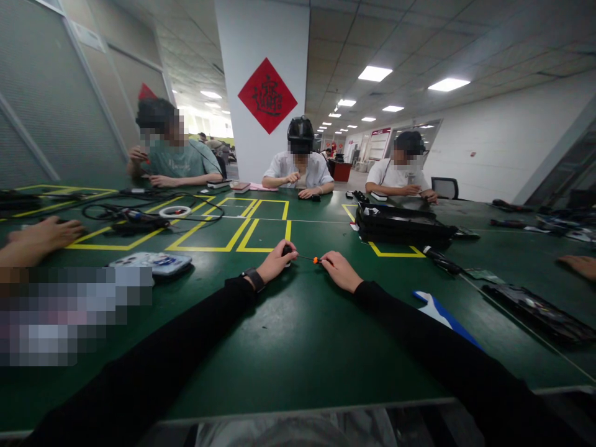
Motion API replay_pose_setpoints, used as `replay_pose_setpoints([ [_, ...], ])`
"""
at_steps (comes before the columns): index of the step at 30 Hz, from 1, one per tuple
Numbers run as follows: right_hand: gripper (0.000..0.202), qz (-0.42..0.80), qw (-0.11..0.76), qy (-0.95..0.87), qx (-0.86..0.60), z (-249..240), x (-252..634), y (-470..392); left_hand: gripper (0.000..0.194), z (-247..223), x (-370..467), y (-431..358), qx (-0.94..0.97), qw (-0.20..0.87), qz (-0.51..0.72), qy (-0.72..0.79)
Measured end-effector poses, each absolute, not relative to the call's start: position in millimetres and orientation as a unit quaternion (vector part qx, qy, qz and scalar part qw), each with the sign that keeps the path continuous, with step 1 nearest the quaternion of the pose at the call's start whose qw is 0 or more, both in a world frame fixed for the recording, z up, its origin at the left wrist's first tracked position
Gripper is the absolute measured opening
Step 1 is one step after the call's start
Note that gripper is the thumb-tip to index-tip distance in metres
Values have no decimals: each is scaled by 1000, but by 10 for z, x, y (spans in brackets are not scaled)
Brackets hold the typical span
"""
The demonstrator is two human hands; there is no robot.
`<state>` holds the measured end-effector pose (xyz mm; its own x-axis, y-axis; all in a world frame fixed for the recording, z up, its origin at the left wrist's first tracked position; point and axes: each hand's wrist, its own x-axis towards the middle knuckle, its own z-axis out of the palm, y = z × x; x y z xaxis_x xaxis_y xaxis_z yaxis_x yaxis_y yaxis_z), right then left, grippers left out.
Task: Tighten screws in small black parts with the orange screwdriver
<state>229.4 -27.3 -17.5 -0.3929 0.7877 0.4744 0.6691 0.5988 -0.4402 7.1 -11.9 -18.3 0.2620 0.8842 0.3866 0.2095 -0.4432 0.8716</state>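
Note:
My left hand [278,262], with a dark band at its wrist, is closed around a small black object [287,250] just above the green table. Most of that object is hidden by the fingers, so its kind is unclear. My right hand [342,271] grips a screwdriver [316,261] with an orange part showing at the fingertips. The thin shaft points left and reaches the black object. Whether its tip sits in a screw is too small to make out.
Black trays [403,223] are stacked ahead on the right. A blue-and-white piece [444,315] lies by my right forearm, a patterned case [158,263] on the left. Cables [139,214] tangle beyond it. Other people's hands rest at the left [46,234] and right [578,266] edges.

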Motion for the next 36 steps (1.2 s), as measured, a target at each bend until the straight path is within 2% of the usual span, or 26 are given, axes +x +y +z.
replay_pose_setpoints([
  [6, 13, 104, 349, -831, -421, -175, 2306, -303, 23, -197, 62, -108, 713, 347, 470, 388],
  [13, 23, 134, 361, -823, -418, -176, 2296, -324, 24, -174, 68, -142, 717, 342, 465, 390],
  [17, 15, 101, 365, -816, -436, -175, 2287, -297, 24, -162, 77, -154, 714, 347, 462, 395],
  [22, 15, 72, 361, -820, -439, -158, 2290, -287, 24, -183, 68, -122, 714, 340, 470, 393],
  [26, 11, 103, 365, -822, -425, -133, 2293, -329, 26, -191, 7, -83, 711, 360, 461, 390],
  [30, 15, 152, 367, -821, -410, -135, 2290, -343, 29, -184, -55, -86, 716, 374, 438, 394],
  [36, 19, 160, 356, -817, -425, -119, 2276, -354, 27, -153, -35, -166, 733, 356, 429, 390],
])
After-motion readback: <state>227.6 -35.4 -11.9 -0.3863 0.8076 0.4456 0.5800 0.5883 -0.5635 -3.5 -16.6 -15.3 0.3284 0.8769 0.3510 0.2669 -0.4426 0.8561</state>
